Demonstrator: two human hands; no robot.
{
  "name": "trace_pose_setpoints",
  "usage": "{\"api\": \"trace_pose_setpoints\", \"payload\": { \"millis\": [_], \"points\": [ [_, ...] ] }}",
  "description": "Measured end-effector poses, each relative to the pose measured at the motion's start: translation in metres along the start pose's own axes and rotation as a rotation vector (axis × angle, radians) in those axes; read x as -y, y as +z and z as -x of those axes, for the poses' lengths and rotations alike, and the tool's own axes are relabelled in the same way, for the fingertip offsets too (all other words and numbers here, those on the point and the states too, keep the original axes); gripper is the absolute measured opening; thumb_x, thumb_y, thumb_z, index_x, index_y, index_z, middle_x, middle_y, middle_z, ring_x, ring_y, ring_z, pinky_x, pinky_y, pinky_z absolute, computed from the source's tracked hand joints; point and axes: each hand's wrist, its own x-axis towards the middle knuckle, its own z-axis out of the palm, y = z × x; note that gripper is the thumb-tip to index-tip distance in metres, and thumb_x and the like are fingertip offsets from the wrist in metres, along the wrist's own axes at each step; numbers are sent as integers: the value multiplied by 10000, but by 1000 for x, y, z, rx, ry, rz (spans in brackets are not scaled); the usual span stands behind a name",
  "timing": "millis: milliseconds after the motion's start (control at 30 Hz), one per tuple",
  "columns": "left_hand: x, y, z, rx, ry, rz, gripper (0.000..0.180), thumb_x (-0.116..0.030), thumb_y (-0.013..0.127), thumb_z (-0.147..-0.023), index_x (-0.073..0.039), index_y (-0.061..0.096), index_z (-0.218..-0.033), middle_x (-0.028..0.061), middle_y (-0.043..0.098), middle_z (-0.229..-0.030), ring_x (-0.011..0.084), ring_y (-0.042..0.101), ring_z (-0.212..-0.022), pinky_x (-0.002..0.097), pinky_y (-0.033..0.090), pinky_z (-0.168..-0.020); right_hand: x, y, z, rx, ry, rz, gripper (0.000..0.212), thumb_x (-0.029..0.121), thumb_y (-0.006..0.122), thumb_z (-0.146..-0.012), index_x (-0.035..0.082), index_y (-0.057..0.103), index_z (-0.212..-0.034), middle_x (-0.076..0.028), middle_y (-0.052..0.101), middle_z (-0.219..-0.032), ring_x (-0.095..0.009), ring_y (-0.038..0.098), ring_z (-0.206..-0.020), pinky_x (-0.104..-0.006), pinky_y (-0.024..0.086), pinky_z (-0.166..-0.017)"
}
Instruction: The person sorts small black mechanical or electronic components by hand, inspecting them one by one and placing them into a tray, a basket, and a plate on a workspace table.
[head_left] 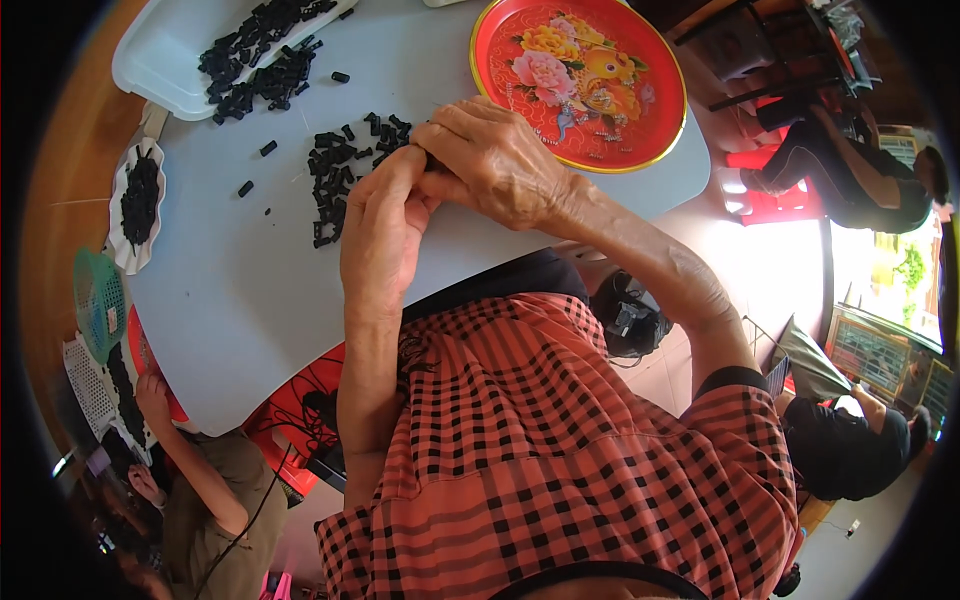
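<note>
My left hand point(384, 230) and my right hand point(492, 160) meet above the near part of the table, with fingertips pressed together. Whatever lies between them is hidden by the fingers. Just beyond and left of my hands is a loose pile of small black plastic parts point(330, 180), partly covered by the left hand. To the right, a round red tray point(600, 150) with a gold rim and a painted flower and fish pattern holds many tiny silvery pieces point(612, 132) near its close edge.
A white bin point(150, 65) at the far left spills black parts point(265, 80) onto the pale table point(250, 330). Nearby stand a white scalloped dish point(130, 255) of black pieces and a green basket point(98, 300). One person point(215, 490) sits left; others point(860, 170) are at the right.
</note>
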Motion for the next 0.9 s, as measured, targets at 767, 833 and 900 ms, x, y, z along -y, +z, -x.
{"api": "trace_pose_setpoints", "payload": {
  "millis": [767, 833, 900],
  "points": [
    [-4, 22, 4, -44, 70, -277, 285, -243, 451, -980, 1, 592, -943, 25, 580, -807, 75, 534, -748, 234, 454, -755, -1, -19, -12, 15, -31, -79, 340, 178, 710, -692, -6, 605, -958, -104, 573, -800, -283, 592, -708, -367, 485, -613],
    [-8, 29, -2, 12, 164, -255, 358, -286, 408, -993, 30, 576, -1013, 66, 610, -845, 109, 570, -789, 271, 468, -787, -5, -28, -20, -55, -6, -103, 320, 227, 709, -719, 21, 615, -945, -105, 574, -768, -288, 591, -687, -375, 483, -578],
    [-14, 30, -7, -6, 173, -192, 477, -352, 393, -987, 83, 477, -1164, 150, 645, -937, 175, 607, -855, 317, 470, -831, -17, -39, -36, -141, -57, -7, 302, 275, 701, -747, 40, 630, -924, -96, 568, -721, -283, 594, -668, -380, 488, -564]
  ]
}}
